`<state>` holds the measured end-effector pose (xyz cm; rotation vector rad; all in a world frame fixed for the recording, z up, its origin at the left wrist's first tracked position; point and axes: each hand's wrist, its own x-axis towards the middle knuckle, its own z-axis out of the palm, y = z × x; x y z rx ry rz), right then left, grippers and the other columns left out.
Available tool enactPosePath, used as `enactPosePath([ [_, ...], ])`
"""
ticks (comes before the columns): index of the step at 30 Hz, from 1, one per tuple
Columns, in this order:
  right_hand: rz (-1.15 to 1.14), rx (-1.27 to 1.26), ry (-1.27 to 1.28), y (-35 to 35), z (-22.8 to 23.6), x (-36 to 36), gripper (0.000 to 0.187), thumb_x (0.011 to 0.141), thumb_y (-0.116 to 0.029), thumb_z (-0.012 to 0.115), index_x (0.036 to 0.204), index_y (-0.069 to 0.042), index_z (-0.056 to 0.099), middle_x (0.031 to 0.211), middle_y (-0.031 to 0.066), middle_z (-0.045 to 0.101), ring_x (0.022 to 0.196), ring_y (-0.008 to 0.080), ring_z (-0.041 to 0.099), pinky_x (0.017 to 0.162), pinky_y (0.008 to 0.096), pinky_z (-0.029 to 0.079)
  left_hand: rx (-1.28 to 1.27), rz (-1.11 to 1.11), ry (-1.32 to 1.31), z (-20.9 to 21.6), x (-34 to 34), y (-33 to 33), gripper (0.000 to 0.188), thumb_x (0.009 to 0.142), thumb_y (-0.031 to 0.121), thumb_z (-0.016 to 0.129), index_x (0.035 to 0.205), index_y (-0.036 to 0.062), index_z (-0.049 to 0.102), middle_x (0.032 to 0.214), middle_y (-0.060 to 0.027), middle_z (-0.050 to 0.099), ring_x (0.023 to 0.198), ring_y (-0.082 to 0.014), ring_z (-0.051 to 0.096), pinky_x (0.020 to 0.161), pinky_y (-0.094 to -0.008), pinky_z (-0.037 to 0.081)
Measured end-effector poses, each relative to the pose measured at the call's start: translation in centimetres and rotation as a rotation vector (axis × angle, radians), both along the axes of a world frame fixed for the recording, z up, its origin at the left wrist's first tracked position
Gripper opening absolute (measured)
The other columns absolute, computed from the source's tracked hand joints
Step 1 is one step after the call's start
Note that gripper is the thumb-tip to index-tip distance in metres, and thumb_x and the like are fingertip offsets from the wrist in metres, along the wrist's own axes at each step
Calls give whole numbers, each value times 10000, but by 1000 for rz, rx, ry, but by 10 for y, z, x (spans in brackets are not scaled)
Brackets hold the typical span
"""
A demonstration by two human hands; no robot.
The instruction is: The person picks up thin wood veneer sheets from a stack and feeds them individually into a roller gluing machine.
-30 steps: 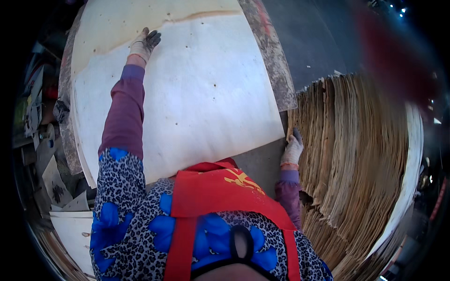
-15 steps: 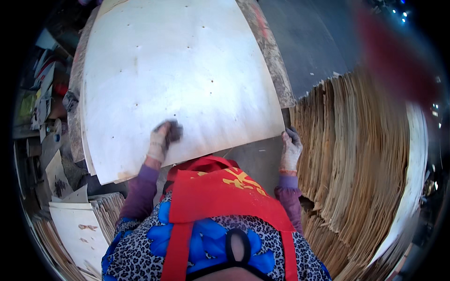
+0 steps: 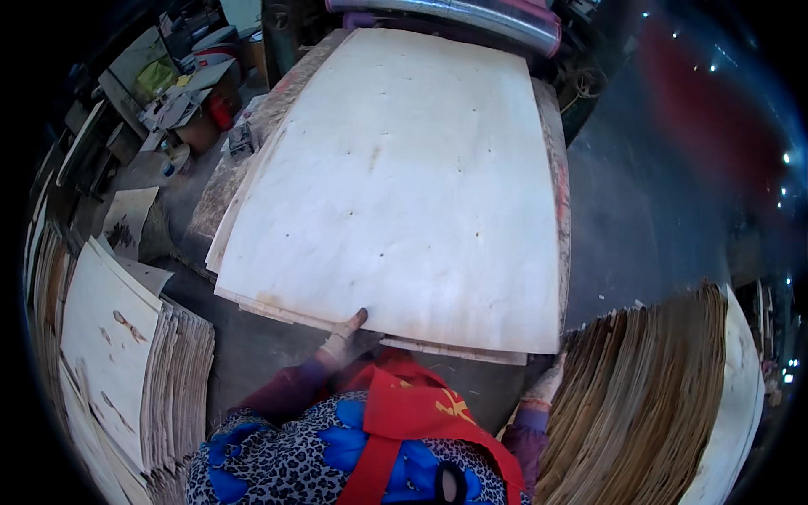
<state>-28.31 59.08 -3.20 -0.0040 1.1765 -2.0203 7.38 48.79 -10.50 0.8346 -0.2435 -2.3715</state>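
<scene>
A large pale wood veneer sheet (image 3: pixel 404 185) lies over other sheets on a worn board in front of me. My left hand (image 3: pixel 342 334), in a light glove with dark fingertips, grips the sheet's near edge with the thumb on top. The other fingers are hidden beneath that edge. At the near right corner my right hand (image 3: pixel 547 383), also gloved, is closed on the sheet, its fingertips partly hidden. Edges of lower sheets (image 3: pixel 454 349) stick out below the top one.
A tall stack of veneer (image 3: pixel 631 396) stands on the right, close to my right hand. Another stack (image 3: pixel 172 396) is at the left. Beyond the board's far end is a shiny metal roller (image 3: pixel 454 21). Buckets and clutter (image 3: pixel 215 59) fill the far left.
My left hand has gone from above the sheet's surface to its near edge and taken hold there. My right hand stays at the corner. The view has shifted, showing the far roller.
</scene>
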Motion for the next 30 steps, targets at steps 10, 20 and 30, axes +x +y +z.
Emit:
enactPosePath([
  [10,-86,242,-18,-5,-53,-10,234,861,-337,391,870,-121,479,760,23,509,684,166,478,638,329,385,10,335,-345,-25,-28,-26,560,812,383,543,1210,36,358,959,-174,511,735,-314,563,659,-411,460],
  [20,-59,196,-29,-1,-92,-16,184,825,-288,462,846,-125,545,747,6,548,687,162,505,607,325,385,26,156,-339,-29,-18,-30,602,841,424,472,1252,22,296,1022,-229,510,940,-324,521,817,-422,412],
  [30,-102,55,-26,58,-92,-14,203,847,-249,401,842,-97,536,797,20,548,721,157,500,638,307,396,29,-58,-239,-8,9,20,611,826,488,465,1272,94,322,1264,-180,379,1115,-320,420,915,-447,374],
])
